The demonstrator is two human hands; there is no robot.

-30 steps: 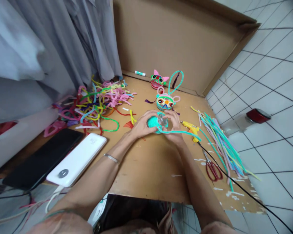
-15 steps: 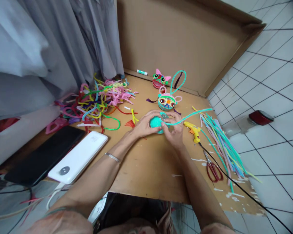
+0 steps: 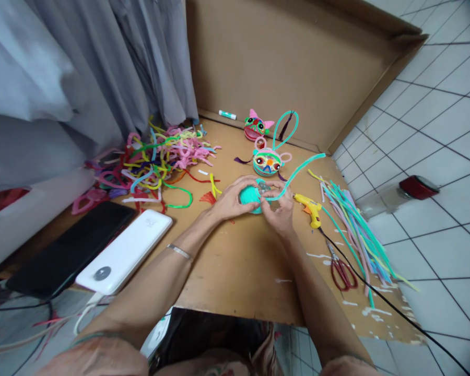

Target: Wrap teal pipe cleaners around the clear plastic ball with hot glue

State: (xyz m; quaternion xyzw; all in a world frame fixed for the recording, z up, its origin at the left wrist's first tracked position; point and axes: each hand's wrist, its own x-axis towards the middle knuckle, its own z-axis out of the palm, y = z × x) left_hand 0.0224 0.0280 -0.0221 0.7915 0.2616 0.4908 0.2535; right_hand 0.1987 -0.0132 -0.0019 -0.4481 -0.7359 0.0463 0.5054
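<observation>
My left hand (image 3: pixel 231 200) is curled around a small round object (image 3: pixel 249 197) partly wrapped in teal pipe cleaner, clear at its top. My right hand (image 3: pixel 279 209) pinches a long teal pipe cleaner (image 3: pixel 297 172) against it. The free end of the pipe cleaner rises up and to the right. Both hands rest over the middle of a cardboard sheet (image 3: pixel 243 261). Just beyond them stands a finished pipe-cleaner bunny face (image 3: pixel 267 163) with a teal loop ear, and a pink-eared cat face (image 3: pixel 255 127) behind it.
A tangle of coloured pipe cleaners (image 3: pixel 156 162) lies at the left, a bundle of straight ones (image 3: pixel 352 224) at the right. A yellow glue gun (image 3: pixel 308 207) with a black cord, red scissors (image 3: pixel 341 271), a white power bank (image 3: pixel 125 251), a black phone (image 3: pixel 68 253), a glue stick (image 3: pixel 227 115).
The free end of the teal pipe cleaner has swung from lying low toward the glue gun to pointing up and right. My hands have stayed on the round object.
</observation>
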